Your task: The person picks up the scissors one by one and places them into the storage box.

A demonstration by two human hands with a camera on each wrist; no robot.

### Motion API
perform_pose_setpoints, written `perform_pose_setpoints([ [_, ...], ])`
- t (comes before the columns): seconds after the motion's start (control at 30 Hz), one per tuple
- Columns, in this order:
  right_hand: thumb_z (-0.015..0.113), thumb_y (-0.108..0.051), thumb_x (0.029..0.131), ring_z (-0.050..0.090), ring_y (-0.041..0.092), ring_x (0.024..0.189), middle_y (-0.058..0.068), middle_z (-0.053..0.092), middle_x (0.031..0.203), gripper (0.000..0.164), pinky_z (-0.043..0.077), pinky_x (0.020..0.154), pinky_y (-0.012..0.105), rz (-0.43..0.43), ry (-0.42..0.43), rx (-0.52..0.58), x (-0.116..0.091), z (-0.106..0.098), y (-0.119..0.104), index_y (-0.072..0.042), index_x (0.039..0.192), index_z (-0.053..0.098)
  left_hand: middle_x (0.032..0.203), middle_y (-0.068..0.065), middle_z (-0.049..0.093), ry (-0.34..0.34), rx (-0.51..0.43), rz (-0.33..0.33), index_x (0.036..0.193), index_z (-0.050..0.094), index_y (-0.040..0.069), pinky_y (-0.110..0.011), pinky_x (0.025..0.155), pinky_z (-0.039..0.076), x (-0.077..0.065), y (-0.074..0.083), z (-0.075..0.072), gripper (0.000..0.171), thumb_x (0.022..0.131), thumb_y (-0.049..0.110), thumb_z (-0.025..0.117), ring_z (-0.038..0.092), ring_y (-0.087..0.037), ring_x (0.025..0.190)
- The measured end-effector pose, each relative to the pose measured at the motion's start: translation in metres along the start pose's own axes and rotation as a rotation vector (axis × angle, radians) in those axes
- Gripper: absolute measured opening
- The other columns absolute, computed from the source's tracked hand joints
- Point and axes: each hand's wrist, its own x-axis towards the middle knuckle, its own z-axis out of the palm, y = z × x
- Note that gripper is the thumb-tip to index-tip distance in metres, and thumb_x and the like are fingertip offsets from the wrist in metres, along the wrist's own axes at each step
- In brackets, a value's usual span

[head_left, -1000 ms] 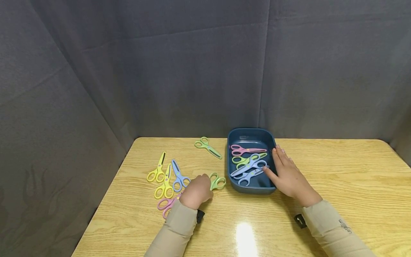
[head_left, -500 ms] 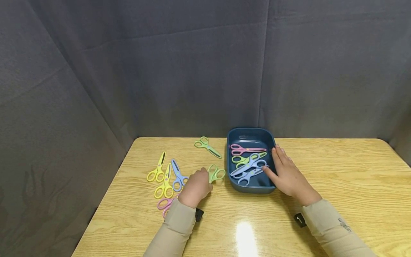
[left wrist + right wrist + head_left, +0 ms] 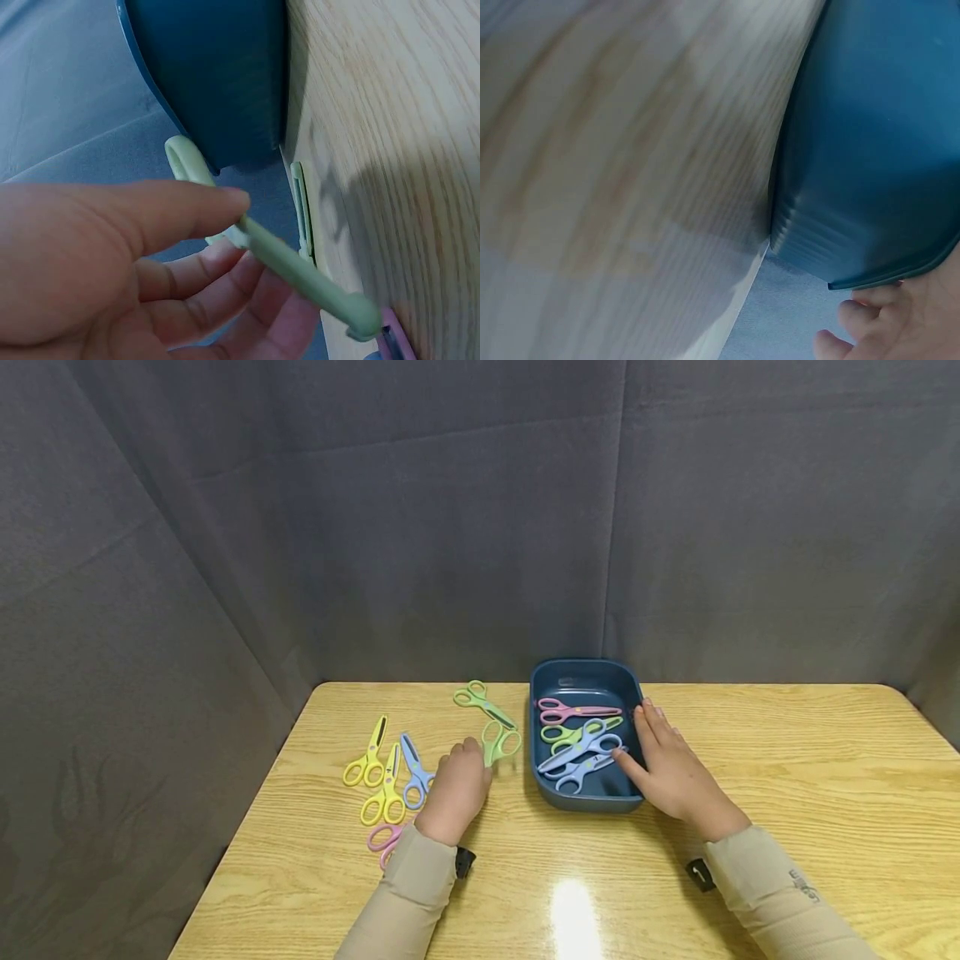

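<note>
In the head view my left hand (image 3: 457, 789) holds green scissors (image 3: 490, 757), their handle loops pointing away from me. The left wrist view shows the thumb and fingers pinching these scissors (image 3: 300, 274) above the table. A blue box (image 3: 588, 805) stands to their right. Inside it lie pink scissors (image 3: 581, 711), green scissors (image 3: 558, 734) and two overlapping blue pairs. My right hand (image 3: 675, 777) rests on the box's right side, fingers straight along the outside and thumb over the rim. In the right wrist view, fingertips (image 3: 857, 319) show beside the box's rim.
Another green pair of scissors (image 3: 491, 707) lies near the table's back edge. To the left are two yellow pairs (image 3: 392, 781), a blue pair (image 3: 411, 760) and pink scissors (image 3: 386, 837) partly hidden by the left sleeve. A grey curtain (image 3: 465, 543) hangs behind the table.
The green scissors in my left hand have risen off the table and moved away from me, toward the pair at the back. My right hand and the box keep their places.
</note>
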Motion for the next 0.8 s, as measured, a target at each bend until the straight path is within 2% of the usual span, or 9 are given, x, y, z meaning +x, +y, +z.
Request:
perform_pose_setpoints([
  [0.23,0.045,-0.048,0.105,0.01,0.048,0.151,0.029,0.007,0.165,0.084,0.014,0.119,0.061,-0.002,0.001,0.003,0.0,-0.0006,-0.001,0.011,0.156,0.015,0.077,-0.014,0.053,0.09,-0.023,0.013,0.091,0.053,-0.004,-0.042,0.065,0.048,0.0002,0.0013,-0.001,0.017,0.093,0.003,0.068,0.056,-0.031,0.067],
  [0.4,0.045,-0.049,0.105,0.01,0.048,0.151,0.029,0.007,0.165,0.084,0.014,0.119,0.062,-0.003,0.006,0.001,0.0,-0.0004,0.0001,0.011,0.156,0.015,0.076,-0.011,0.05,0.106,-0.062,0.016,0.093,0.053,-0.003,-0.041,0.067,0.046,0.0014,0.0031,-0.0029,0.014,0.095,0.002,0.066,0.054,-0.03,0.07],
  [0.57,0.045,-0.048,0.105,0.01,0.048,0.151,0.029,0.007,0.165,0.084,0.014,0.119,0.062,-0.003,0.012,-0.002,-0.0006,-0.0012,0.0002,0.012,0.156,0.015,0.082,-0.012,0.056,0.125,-0.102,0.008,0.101,0.057,-0.004,-0.04,0.071,0.048,0.0039,0.0044,-0.0022,0.013,0.097,0.006,0.066,0.056,-0.03,0.075],
  [0.8,0.047,-0.046,0.105,0.009,0.048,0.151,0.029,0.007,0.165,0.083,0.014,0.119,0.062,-0.005,0.011,0.003,-0.0005,0.0001,0.0,0.012,0.156,0.016,0.098,-0.018,0.064,0.155,-0.154,-0.024,0.114,0.061,-0.006,-0.043,0.081,0.051,0.0067,0.0092,-0.0019,0.022,0.097,0.009,0.067,0.062,-0.035,0.088],
])
